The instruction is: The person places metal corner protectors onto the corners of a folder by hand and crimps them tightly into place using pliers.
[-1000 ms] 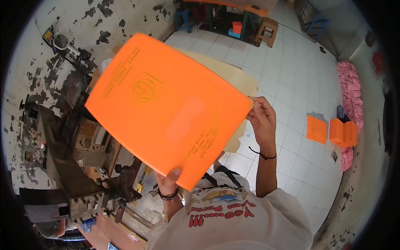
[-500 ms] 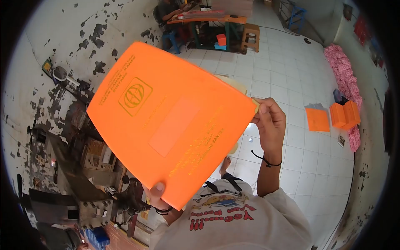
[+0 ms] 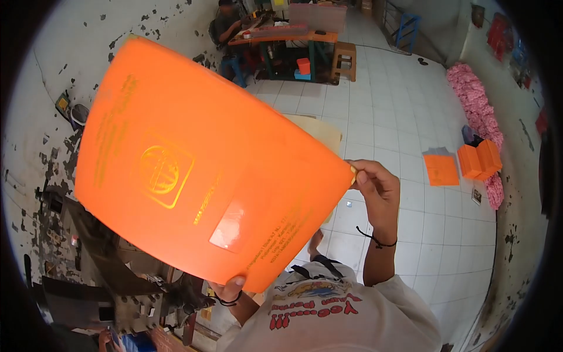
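An orange folder (image 3: 234, 164) with gold printing, a square emblem and a clear rectangular window is held up in front of me, tilted. My left hand (image 3: 229, 290) grips its lower edge, thumb on the front face and the fingers mostly hidden behind. At the right corner my right hand (image 3: 375, 188) pinches the folder between thumb and fingers. Behind the folder, part of a pale yellowish sheet (image 3: 321, 128) shows. A dark metal machine (image 3: 111, 264) stands at the lower left, partly covered by the folder.
A person (image 3: 227, 23) sits by an orange-topped table (image 3: 321, 36) at the back, near a brown stool (image 3: 345, 60). On the tiled floor at right are stacked orange folders (image 3: 480, 159), a flat orange one (image 3: 441, 170) and a pink bundle (image 3: 472, 97). Peeling wall at left.
The folder has come closer and its far end has swung up and left, curving slightly. Both hands keep their hold. The view has shifted, showing the seated person at the back.
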Demonstrator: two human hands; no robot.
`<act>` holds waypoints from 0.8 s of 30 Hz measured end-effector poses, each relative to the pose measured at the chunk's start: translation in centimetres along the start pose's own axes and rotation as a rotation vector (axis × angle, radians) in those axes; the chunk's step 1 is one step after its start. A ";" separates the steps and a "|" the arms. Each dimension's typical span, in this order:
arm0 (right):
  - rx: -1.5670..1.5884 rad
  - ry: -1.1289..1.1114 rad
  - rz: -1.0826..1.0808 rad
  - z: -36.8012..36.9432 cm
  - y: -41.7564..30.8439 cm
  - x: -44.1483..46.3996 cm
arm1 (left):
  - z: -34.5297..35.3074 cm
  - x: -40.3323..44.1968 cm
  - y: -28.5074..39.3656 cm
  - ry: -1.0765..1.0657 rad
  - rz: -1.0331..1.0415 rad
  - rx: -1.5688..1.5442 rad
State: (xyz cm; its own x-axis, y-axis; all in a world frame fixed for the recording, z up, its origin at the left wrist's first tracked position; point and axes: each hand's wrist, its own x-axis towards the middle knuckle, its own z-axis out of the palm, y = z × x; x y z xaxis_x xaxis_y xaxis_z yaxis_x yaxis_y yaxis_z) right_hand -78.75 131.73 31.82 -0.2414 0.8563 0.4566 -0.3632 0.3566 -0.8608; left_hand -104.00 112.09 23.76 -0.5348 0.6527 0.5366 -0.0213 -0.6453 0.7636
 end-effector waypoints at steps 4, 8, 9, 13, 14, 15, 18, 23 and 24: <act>0.018 -0.034 -0.099 0.1 0.0 -0.4 | -0.9 -0.2 0.0 -0.050 -0.021 -0.097; 0.022 -0.047 -0.158 0.0 -0.3 -0.6 | 0.5 0.9 0.5 -0.144 -0.023 -0.176; 0.029 -0.050 -0.160 0.0 -0.4 -0.6 | 0.0 1.1 0.1 -0.210 -0.012 -0.207; -0.026 -0.082 -0.199 0.3 -1.1 -0.5 | -3.2 -1.2 -3.8 -0.068 0.123 -0.153; -0.044 -0.089 -0.216 0.4 -1.1 -0.6 | -4.6 -1.8 -4.9 -0.072 0.144 -0.112; -0.062 -0.096 -0.233 0.5 -1.2 -0.7 | -5.5 -1.8 -5.5 -0.076 0.165 -0.070; -0.088 -0.107 -0.252 0.8 -1.6 -1.1 | -5.0 -1.0 -5.3 -0.101 0.134 -0.201; -0.107 -0.158 -0.284 1.0 -2.1 -1.0 | -4.0 -0.5 -5.7 -0.147 0.035 -0.359; -0.123 -0.164 -0.279 0.9 -2.1 -1.0 | -3.6 -0.5 -5.8 -0.153 0.015 -0.379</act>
State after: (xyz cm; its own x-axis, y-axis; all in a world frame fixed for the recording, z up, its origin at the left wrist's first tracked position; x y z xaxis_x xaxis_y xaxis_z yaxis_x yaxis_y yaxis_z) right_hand -78.56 129.76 33.39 -0.2930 0.6517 0.6996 -0.3266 0.6195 -0.7139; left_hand -106.62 114.11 17.79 -0.4061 0.6751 0.6159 -0.3398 -0.7372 0.5840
